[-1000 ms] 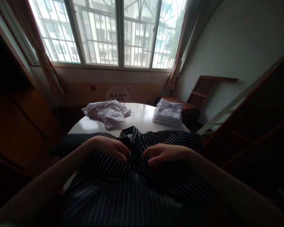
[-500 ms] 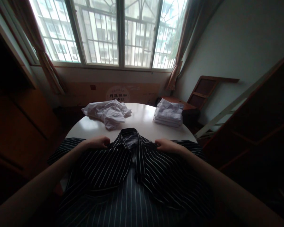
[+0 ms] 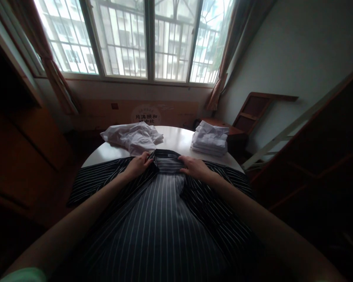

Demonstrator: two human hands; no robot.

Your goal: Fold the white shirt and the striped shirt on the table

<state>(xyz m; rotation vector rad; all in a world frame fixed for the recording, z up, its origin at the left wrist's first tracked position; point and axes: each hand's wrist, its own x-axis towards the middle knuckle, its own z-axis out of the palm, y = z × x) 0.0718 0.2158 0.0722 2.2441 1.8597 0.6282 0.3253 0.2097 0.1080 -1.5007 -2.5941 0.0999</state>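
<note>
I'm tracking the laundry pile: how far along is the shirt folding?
Done: a stack of folded white shirts sits at the table's far right. In hand: the left hand and right hand press the collar of a striped shirt lying spread flat, not yet folded. Left: a crumpled white shirt waits at the far left.

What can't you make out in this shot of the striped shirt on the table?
Head view:
- Striped shirt: the hem is cut off by the bottom edge.
- Left hand and right hand: whether they grip or press the collar is unclear in the dim light.
- Crumpled white garment, folded white stack: garment type is too small to tell.
</note>
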